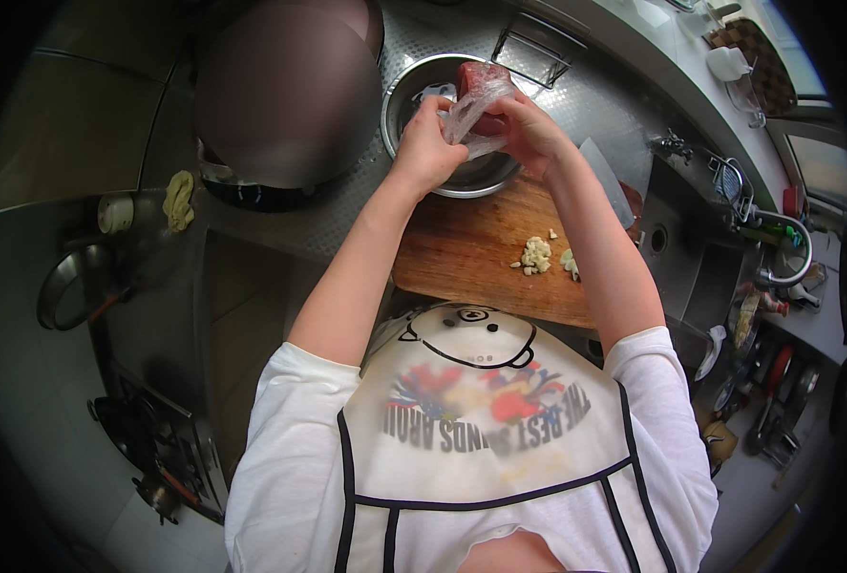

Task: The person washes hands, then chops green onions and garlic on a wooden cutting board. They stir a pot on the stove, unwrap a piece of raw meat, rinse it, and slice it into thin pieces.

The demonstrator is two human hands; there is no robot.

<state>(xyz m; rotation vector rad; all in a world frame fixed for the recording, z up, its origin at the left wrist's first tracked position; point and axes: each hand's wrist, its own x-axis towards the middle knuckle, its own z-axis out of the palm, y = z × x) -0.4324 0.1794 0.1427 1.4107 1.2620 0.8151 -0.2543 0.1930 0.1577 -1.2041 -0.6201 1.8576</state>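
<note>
Over a round metal bowl (pixel 459 192), my left hand (pixel 431 147) grips a clear plastic bag (pixel 470 118). A piece of raw red meat (pixel 482 74) is partly out of the bag's far end. My right hand (pixel 527 132) holds the bag and meat from the right side. Below the bowl lies a wooden cutting board (pixel 452 251) with a small pile of chopped garlic (pixel 536 256). More pale pieces (pixel 570 265) lie beside my right forearm. A cleaver's broad blade (pixel 606 183) rests at the board's right, its handle not clearly visible.
A sink (pixel 710 279) with a curved faucet (pixel 799 243) is on the right. A wire rack (pixel 538 54) stands behind the bowl. A large round object (pixel 287 93), blurred, fills the upper left. A yellowish cloth (pixel 178 200) and a stove with pans (pixel 126 430) are at left.
</note>
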